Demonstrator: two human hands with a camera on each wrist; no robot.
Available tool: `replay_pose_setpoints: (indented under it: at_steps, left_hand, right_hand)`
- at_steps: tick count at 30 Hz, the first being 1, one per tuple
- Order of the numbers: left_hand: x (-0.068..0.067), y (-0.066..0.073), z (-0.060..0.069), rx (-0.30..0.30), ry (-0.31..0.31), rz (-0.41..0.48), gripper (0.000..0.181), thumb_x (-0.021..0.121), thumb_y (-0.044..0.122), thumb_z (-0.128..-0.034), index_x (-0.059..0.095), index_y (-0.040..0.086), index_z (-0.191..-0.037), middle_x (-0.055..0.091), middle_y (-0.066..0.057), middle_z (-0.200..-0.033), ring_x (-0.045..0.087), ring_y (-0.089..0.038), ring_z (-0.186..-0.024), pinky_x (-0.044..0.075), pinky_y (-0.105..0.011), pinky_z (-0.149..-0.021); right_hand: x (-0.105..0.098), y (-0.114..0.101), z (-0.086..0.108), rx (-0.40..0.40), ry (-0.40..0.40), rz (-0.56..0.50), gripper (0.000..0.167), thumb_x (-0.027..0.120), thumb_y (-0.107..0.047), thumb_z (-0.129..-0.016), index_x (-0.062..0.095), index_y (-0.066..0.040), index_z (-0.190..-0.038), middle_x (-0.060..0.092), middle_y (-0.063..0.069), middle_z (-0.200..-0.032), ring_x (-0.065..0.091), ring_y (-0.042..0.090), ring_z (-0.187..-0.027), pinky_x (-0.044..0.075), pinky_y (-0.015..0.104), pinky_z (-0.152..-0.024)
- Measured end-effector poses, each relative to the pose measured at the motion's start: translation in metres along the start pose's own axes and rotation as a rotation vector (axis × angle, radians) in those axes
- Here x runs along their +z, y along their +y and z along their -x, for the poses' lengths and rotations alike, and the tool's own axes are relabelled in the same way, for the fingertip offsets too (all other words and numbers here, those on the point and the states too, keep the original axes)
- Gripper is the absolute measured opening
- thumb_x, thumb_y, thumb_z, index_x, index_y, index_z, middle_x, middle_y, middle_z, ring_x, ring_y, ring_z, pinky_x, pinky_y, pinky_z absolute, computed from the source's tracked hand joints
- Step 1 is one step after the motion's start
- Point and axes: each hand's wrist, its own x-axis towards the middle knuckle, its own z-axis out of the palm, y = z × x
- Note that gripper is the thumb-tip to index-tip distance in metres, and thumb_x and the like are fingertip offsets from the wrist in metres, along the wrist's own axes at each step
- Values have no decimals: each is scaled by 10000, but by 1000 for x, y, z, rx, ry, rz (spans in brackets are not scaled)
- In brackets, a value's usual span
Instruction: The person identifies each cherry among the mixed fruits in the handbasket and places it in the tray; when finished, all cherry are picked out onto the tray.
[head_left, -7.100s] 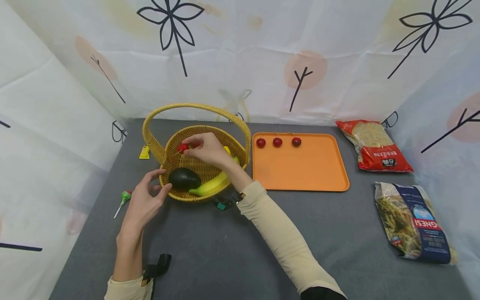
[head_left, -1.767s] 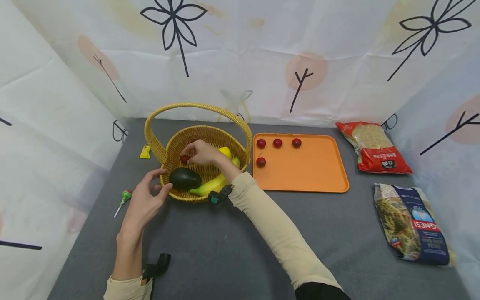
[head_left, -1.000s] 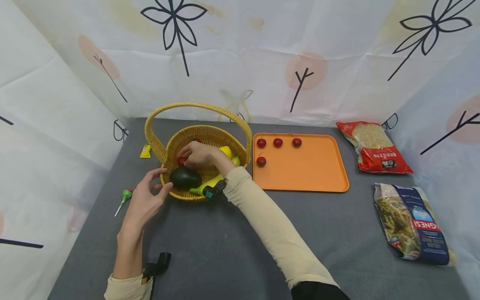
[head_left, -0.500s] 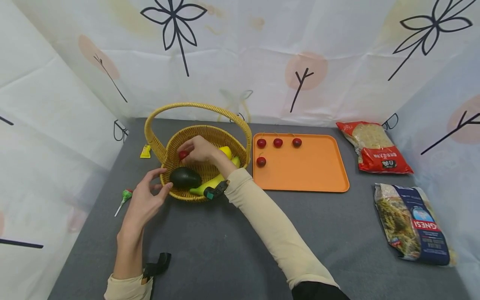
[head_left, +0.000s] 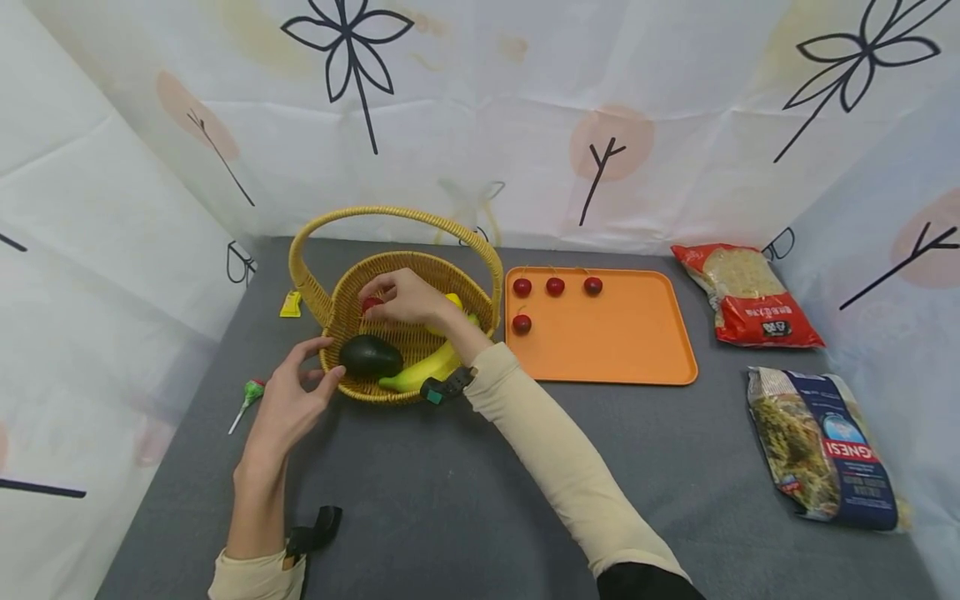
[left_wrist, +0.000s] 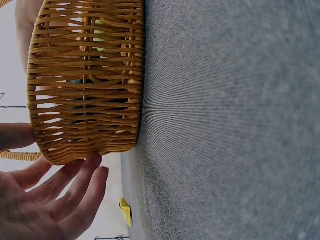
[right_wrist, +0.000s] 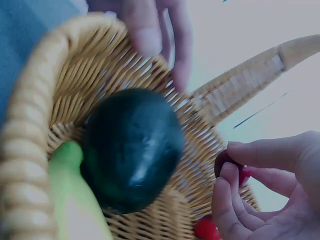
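Observation:
My left hand (head_left: 288, 404) holds the near-left side of the yellow wicker basket (head_left: 450, 277); in the left wrist view its fingers touch the woven outer wall. Inside the basket, my right hand (head_left: 408, 298) pinches a dark red cherry (right_wrist: 224, 162) between thumb and fingers. Another red piece (right_wrist: 206, 228) shows lower in the basket in the right wrist view. A dark green avocado (head_left: 371, 357) and a banana (head_left: 423, 372) lie at the basket's near side. Behind the right hand is a partly hidden yellow thing (head_left: 453, 300).
Right of the basket lies an orange tray (head_left: 607, 342) with a row of three cherries (head_left: 555, 287) and one cherry (head_left: 522, 324) below. A red food bag (head_left: 757, 296) and a blue pasta bag (head_left: 828, 450) lie far right. A lollipop (head_left: 249, 400) and a yellow packet (head_left: 290, 304) lie left.
A cherry has been added on the tray below the row since the oldest frame. My right hand reached low into the basket, then rose slightly with a cherry. The left hand stays put.

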Motion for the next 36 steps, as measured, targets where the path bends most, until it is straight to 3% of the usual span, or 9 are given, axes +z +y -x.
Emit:
replay_pose_setpoints:
  at_steps: [5,10,13,17,22,29,32,36]
  left_hand:
    - [0,0,0,-3,-3,1,621,623,351,-1108,412,134,-1650,423,-254,-1699,590,-510,-1422,580,-646,-998]
    - [0,0,0,-5,4,-7,621,627,357,-1105,418,137,-1647,438,-254,-1690,601,-504,-1410,585,-638,-986]
    - [1,0,0,-4,10,-9,618,632,351,-1103,423,137,-1643,442,-248,-1688,609,-499,-1403,590,-628,-979]
    - [1,0,0,-3,8,-4,622,627,364,-1103,421,140,-1646,433,-240,-1697,601,-496,-1410,587,-629,-981]
    - [0,1,0,-4,-1,0,628,620,382,-1106,413,151,-1652,417,-234,-1709,587,-492,-1426,582,-632,-987]
    - [1,1,0,15,3,3,624,629,370,-1104,422,139,-1645,429,-246,-1699,589,-505,-1419,584,-639,-984]
    - [0,0,0,21,4,0,624,629,367,-1105,421,132,-1645,425,-248,-1701,588,-510,-1420,587,-638,-981]
    - [0,-1,1,14,0,-1,624,627,364,-1106,419,133,-1646,424,-244,-1704,584,-508,-1427,587,-636,-983]
  right_hand:
    - [-8,-11,20,-64,-19,-64,415,675,-105,-1056,652,0,-1457,719,218,-1378,719,442,-1224,585,552,-1072]
    - [-15,-21,49,-139,11,-44,366,719,-120,-1038,673,-48,-1394,713,181,-1337,786,357,-1121,607,518,-1049]
    - [-20,-26,71,-197,19,-15,333,745,-115,-1019,679,-64,-1341,705,136,-1328,761,254,-1190,607,446,-1069]
    - [-29,-29,103,-295,2,9,318,761,-86,-1002,675,-41,-1304,709,129,-1313,720,226,-1221,613,369,-1052]
    - [-42,-28,150,-332,1,-86,330,761,10,-972,658,2,-1285,701,175,-1293,771,248,-1117,637,361,-1004]
    - [-68,-3,204,-374,138,-78,363,747,20,-973,649,19,-1323,672,180,-1315,744,214,-1119,623,311,-1017]
    - [-81,18,213,-382,238,-62,357,736,30,-973,683,32,-1326,718,128,-1304,731,184,-1132,621,293,-1011]
    - [-94,51,217,-320,360,-63,336,733,64,-962,700,66,-1296,744,105,-1251,748,134,-1094,620,242,-979]
